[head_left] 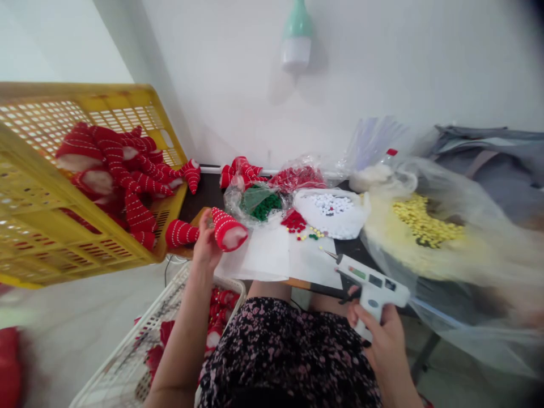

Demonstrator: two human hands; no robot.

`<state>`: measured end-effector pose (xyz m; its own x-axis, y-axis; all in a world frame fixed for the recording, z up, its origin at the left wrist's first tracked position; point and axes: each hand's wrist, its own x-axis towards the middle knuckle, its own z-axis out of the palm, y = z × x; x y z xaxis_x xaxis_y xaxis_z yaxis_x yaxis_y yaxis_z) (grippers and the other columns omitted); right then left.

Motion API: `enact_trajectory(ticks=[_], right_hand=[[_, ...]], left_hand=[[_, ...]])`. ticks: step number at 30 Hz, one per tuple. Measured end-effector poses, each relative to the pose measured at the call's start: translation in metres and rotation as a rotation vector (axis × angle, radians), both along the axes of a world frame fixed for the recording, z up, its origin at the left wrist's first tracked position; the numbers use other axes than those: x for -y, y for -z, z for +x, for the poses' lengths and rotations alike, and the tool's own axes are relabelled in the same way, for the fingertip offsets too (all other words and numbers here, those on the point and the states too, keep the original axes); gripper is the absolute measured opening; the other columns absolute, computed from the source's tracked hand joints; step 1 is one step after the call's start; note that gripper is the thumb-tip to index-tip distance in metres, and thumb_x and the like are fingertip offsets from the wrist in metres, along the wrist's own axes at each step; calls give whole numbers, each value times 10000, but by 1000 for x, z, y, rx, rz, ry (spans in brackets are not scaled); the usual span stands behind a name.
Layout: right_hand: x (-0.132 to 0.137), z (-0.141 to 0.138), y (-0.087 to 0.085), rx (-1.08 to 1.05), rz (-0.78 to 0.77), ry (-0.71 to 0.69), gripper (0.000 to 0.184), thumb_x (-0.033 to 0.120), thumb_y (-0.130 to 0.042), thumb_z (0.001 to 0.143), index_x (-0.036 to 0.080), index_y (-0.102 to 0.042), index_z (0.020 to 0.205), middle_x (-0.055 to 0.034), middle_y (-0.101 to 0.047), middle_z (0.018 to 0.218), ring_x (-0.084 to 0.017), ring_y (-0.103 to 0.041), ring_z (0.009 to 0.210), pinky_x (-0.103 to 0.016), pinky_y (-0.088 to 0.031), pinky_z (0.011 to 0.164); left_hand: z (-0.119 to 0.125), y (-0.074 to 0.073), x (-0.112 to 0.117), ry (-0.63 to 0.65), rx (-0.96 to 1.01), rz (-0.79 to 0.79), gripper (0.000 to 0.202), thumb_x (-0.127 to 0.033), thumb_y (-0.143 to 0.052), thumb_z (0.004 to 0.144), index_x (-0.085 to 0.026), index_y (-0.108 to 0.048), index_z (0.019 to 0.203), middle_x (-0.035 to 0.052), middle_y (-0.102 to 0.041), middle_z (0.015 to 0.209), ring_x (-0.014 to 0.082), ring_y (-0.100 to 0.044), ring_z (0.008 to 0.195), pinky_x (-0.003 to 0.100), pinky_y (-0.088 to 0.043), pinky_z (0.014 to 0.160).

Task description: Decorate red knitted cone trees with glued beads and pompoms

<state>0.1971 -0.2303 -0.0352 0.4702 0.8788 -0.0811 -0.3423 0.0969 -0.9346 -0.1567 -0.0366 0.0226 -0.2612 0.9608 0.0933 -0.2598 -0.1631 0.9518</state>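
Red striped fabric cone [228,229] is sitting in the left grip [207,243], held up above the near edge of the tabletop [199,195], white-lined open end pointing right. Left grip is closed around the cone's body, fingers wrapped on the stripes. Right grip [374,328] is closed around the handle of a white hot glue gun [374,286], nozzle pointing up and left over a white paper sheet [263,255], well apart from the cone.

Surroundings: a yellow plastic crate [97,99] is tilting at the left, loaded with more red striped cones [114,175]. Another striped piece [181,233] is lying just beside the crate's rim, near the left grip. A white plastic basket [170,306] is standing below, holding red pieces [219,309], beside the person's floral skirt [280,351].

Tabletop is carrying several clear bags: green beads [260,203] in one, white beads [331,212] on a white bag, yellow beads [420,221] in a large one at the right. Small red pieces [293,220] are lying at the paper's far edge, with loose yellow and green beads [308,232] next to them. More red cones [238,173] are sitting at the back, against the wall.
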Motion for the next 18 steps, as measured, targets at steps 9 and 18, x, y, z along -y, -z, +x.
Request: enact_trajectory(ticks=[9, 18], right_hand=[[-5, -10, -16, 50, 45, -11, 435, 391, -874, 758, 223, -570, 1019, -71, -809, 942, -117, -601, 509, -257, -475, 490], [-11, -11, -20, 127, 33, -27, 371, 502, -831, 839, 187, -690, 975, -97, -803, 987, -110, -581, 560, -254, -501, 540]], left_hand=[[107, -21, -7, 639, 147, -16, 540, -385, -847, 707, -290, -553, 1150, 24, -734, 1106, 268, -747, 1018, 390, -596, 889], [173, 9, -69, 910, 307, -271, 484, -356, -694, 695, -133, -680, 1124, 116, -785, 919, 276, -765, 821, 402, -619, 791]])
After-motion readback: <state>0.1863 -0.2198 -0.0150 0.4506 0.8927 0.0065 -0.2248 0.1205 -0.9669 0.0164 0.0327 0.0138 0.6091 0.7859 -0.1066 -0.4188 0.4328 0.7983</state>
